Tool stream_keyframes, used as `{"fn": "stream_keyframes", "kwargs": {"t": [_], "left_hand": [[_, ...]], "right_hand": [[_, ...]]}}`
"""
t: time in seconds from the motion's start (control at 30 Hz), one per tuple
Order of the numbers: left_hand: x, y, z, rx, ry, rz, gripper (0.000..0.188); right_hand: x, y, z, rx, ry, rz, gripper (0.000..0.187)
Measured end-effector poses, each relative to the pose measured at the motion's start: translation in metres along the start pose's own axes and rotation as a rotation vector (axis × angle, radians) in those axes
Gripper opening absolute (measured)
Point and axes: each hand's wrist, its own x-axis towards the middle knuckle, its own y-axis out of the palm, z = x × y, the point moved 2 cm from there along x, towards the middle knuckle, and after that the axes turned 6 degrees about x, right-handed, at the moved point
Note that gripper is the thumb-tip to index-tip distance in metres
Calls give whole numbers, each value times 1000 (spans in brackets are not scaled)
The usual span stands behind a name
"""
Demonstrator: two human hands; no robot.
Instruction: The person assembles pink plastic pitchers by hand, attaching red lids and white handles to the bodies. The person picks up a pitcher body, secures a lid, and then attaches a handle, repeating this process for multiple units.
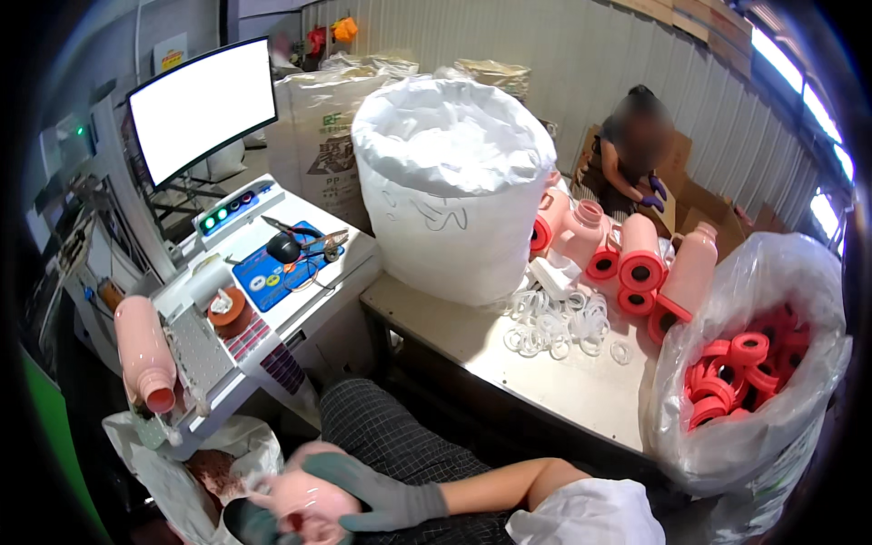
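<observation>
Low in the head view, over my lap, is a pink plastic bottle [313,500], blurred by motion. My right hand [386,495], in a grey glove, is closed over its right side. My left hand [247,522], in a dark glove, is against the bottle's lower left side at the picture's edge; its fingers are smeared and partly hidden. Just beyond it stands a white bag [263,440] with pinkish scraps [215,468] inside. Another pink bottle [143,350] lies on the left edge of the white machine [359,259], its mouth toward me.
A tall white sack [445,236] stands on the table [581,400]. White rings [554,327] and several pink bottles with red parts [640,263] lie right of it. A clear bag [672,409] holds red lids [727,377]. Pliers [291,227] rest on the machine. A person [631,150] sits beyond.
</observation>
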Motion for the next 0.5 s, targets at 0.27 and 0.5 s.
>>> {"fn": "stream_keyframes", "kwargs": {"t": [0.27,0.5], "left_hand": [[32,112,-35,157,365,-66,83],[56,110,-75,355,343,378,83]], "right_hand": [[-83,-121,24,-286,141,-343,30],[-48,-99,1,-336,302,510,14]]}}
